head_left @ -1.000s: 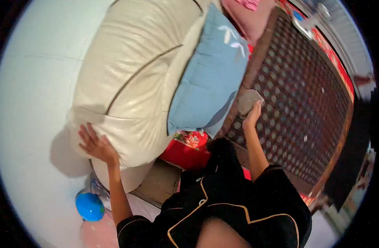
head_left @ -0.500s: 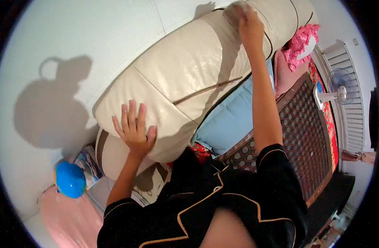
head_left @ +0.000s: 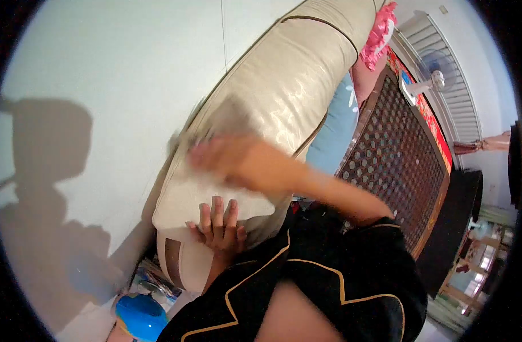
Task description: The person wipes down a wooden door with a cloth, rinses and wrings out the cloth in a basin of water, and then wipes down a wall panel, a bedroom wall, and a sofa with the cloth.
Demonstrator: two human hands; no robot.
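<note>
A long padded beige headboard (head_left: 295,74) with dark piping runs diagonally along the wall. My left hand (head_left: 220,229) lies on its near end, fingers spread and holding nothing. My right hand (head_left: 238,162) is smeared by motion over the headboard, just beyond my left hand. With it goes a greyish-brown cloth (head_left: 231,115), also blurred, at the headboard's top surface. The exact grip of the fingers on the cloth is hidden by the blur.
Below the headboard are a light blue pillow (head_left: 338,128) and a pink frilled cushion (head_left: 380,37). A brown studded mat (head_left: 397,159) covers the bed. A small fan (head_left: 423,85) stands at the far side. A blue globe-like ball (head_left: 141,316) sits at lower left.
My right hand has swept with the cloth from the headboard's far part back toward my left hand. The view has shifted; my left hand still rests on the near end.
</note>
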